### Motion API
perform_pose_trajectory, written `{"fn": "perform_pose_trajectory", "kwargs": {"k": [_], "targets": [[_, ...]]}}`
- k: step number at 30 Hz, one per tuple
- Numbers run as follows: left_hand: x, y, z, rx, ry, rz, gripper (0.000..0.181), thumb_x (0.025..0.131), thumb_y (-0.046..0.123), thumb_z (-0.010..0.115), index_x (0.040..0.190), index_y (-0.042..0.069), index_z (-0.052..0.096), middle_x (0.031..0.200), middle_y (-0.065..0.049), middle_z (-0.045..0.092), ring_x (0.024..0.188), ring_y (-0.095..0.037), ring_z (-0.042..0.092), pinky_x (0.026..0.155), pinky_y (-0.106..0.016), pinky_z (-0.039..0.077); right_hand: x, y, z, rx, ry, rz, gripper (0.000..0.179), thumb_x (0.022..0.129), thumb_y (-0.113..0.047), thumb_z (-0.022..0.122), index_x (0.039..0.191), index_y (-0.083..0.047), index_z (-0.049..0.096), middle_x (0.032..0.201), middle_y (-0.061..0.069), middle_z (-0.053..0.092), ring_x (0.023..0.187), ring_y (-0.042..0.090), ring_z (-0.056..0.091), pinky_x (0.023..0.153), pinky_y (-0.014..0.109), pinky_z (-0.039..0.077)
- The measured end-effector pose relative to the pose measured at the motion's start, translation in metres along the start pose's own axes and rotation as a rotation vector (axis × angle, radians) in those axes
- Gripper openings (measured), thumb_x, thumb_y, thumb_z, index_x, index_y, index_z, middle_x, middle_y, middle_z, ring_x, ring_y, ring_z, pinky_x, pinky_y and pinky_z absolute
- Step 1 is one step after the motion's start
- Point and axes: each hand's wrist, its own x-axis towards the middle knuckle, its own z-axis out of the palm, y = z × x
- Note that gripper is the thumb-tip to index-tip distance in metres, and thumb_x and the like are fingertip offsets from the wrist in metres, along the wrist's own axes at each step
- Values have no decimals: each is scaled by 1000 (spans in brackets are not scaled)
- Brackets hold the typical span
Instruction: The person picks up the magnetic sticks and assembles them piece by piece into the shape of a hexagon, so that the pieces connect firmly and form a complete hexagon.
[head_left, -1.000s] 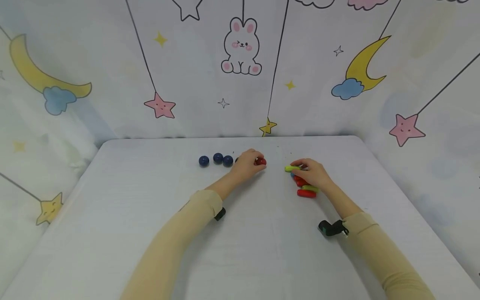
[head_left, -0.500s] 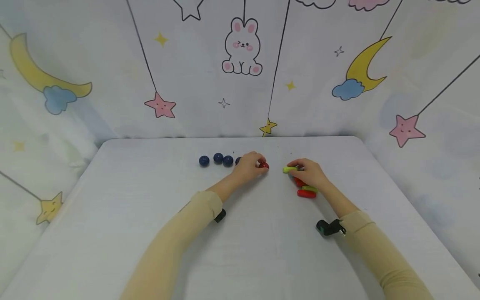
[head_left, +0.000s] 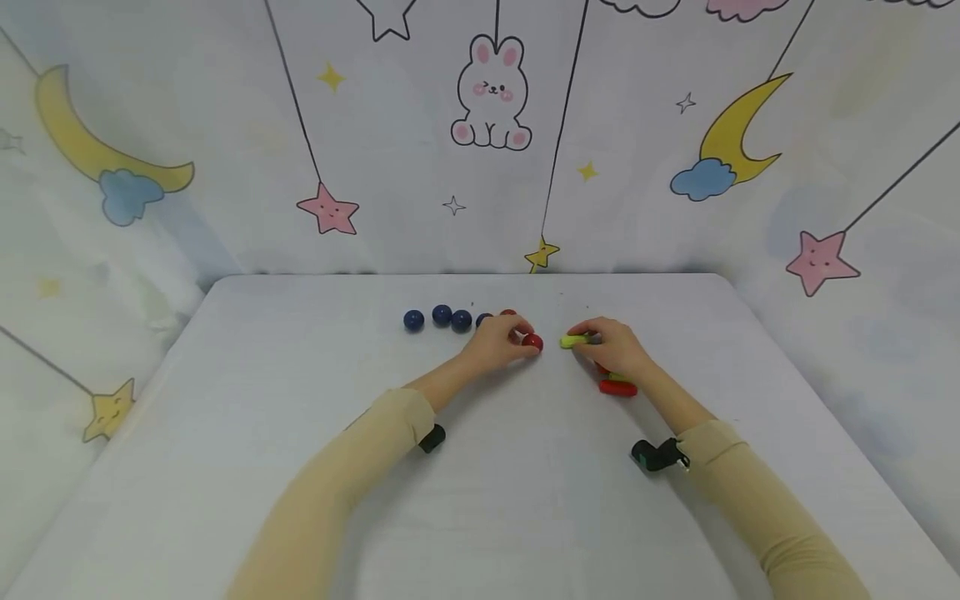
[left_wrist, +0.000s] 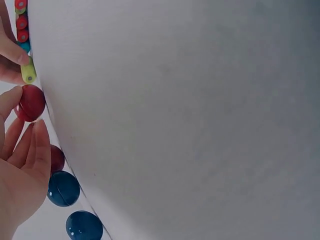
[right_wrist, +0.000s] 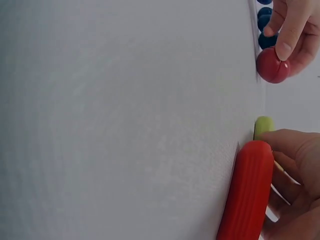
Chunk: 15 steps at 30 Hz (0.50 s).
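My left hand (head_left: pixel 495 343) pinches a glossy red ball (head_left: pixel 532 342) between thumb and fingers, near the middle of the white table. In the left wrist view the thumb lies on one side of the ball and the fingertips on the other. My right hand (head_left: pixel 618 346) holds a stubby yellow-green stick (head_left: pixel 573 342), its free end pointing at the red ball with a small gap between. Under and beside the right hand lie more stubby sticks, among them a ridged red stick (right_wrist: pixel 247 190); several are partly hidden. A second red ball (left_wrist: pixel 57 159) sits behind the left hand.
Several dark blue balls (head_left: pixel 414 321) stand in a loose row left of my left hand, one half hidden by it. The white table (head_left: pixel 525 500) meets a printed cloth backdrop (head_left: pixel 390 167) at its far edge. A small black camera (head_left: pixel 652 455) sits at the right wrist.
My left hand has moved the red ball right and toward me, uncovering another red ball behind. My right hand has slid the yellow-green stick slightly left. The head view has shifted a little.
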Motion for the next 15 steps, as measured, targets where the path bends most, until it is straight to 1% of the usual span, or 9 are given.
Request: {"fn": "perform_pose_trajectory", "kwargs": {"k": [4,7,10,13,15], "targets": [[-4,-2,-1,-58,-17,-11,34,88,22,75,117,8,65,108,-5,68,100,-17,62,86,-26,49,0,-2,2,-6,-4,-19,28,93,-13,65,119,-6,66,120,17,61,106,32,52,91,49,44],[-7,-5,-1,-62,-35,-35,38,88,25,75,121,9,65,110,-4,67,101,-16,61,87,-26,49,0,-4,4,-2,-12,-33,28,92,-13,66,119,-5,66,119,16,61,104,32,53,86,46,46],[-12,-9,-3,-47,-53,-57,41,87,28,76,122,11,66,112,-3,67,101,-16,60,84,-26,49,0,-6,5,-5,-17,-55,27,92,-12,66,118,-5,66,117,17,62,103,33,54,88,48,46],[-20,-11,-6,-40,-63,-61,40,85,30,77,120,12,67,112,-2,67,100,-16,60,82,-25,50,1,-6,5,-21,-18,-83,27,91,-11,66,117,-4,67,117,17,63,105,34,55,92,51,43],[-26,-13,-8,-57,-70,-66,39,85,29,77,118,12,68,110,-2,67,100,-16,61,81,-25,50,1,-5,5,-33,-18,-97,27,91,-10,67,117,-3,67,117,17,63,106,34,55,94,52,42]]}}
